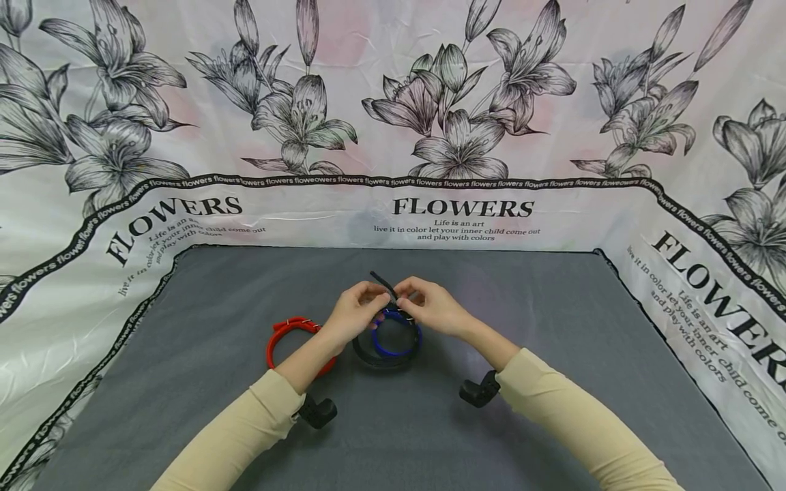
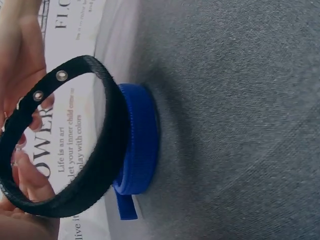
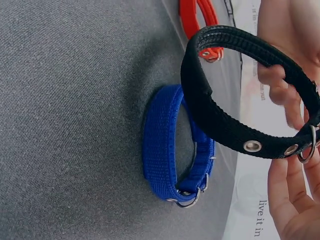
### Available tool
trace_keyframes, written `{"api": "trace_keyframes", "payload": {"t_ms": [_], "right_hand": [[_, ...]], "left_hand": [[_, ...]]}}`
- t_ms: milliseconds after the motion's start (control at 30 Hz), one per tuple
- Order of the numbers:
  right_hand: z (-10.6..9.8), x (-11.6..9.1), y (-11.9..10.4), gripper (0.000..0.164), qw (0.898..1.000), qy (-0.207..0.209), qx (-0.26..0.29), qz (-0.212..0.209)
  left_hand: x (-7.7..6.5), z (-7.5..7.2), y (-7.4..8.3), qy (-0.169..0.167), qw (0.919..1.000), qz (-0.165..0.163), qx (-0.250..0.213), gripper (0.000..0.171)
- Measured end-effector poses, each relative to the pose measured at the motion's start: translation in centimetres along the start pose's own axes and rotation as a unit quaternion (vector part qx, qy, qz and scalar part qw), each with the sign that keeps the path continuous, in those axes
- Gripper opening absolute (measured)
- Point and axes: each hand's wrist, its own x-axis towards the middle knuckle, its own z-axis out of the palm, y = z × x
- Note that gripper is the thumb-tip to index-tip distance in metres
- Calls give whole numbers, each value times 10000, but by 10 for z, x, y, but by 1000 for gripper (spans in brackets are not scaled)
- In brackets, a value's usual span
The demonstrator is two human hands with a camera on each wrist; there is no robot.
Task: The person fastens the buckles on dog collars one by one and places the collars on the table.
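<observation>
A black collar with metal eyelets and a D-ring is held up between both hands, forming a closed loop. My left hand pinches it near the buckle, and my right hand pinches the strap beside it. The strap's free end sticks up between the fingers. Below and behind the loop, a blue collar, also a closed ring, stands on its edge on the grey cloth. In the head view, fingers hide most of the black buckle.
A red collar lies to the left, partly behind the left forearm. Grey cloth covers the table. White flower-printed fabric rises at the back and sides. A black wrist camera hangs under each forearm.
</observation>
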Motion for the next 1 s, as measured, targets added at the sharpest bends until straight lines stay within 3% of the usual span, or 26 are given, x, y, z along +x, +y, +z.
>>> {"api": "trace_keyframes", "payload": {"t_ms": [100, 267, 533, 733, 1000], "right_hand": [[1, 0, 0, 25, 10000, 50, 32, 12], [3, -3, -8, 26, 9999, 106, 1, 13], [-1, -14, -39, 25, 9999, 100, -46, -22], [-1, -16, -41, 24, 9999, 115, -37, -19], [-1, -15, -39, 26, 9999, 48, 70, 54]], "left_hand": [[-1, 0, -3, -89, 9993, 133, 324, 20], [0, 2, -5, 160, 9983, 297, 468, 13], [2, 7, -6, 624, 9974, 160, 330, 13], [3, 10, -5, 763, 9968, -29, 247, 13], [3, 11, -4, 709, 9970, -182, 265, 13]]}}
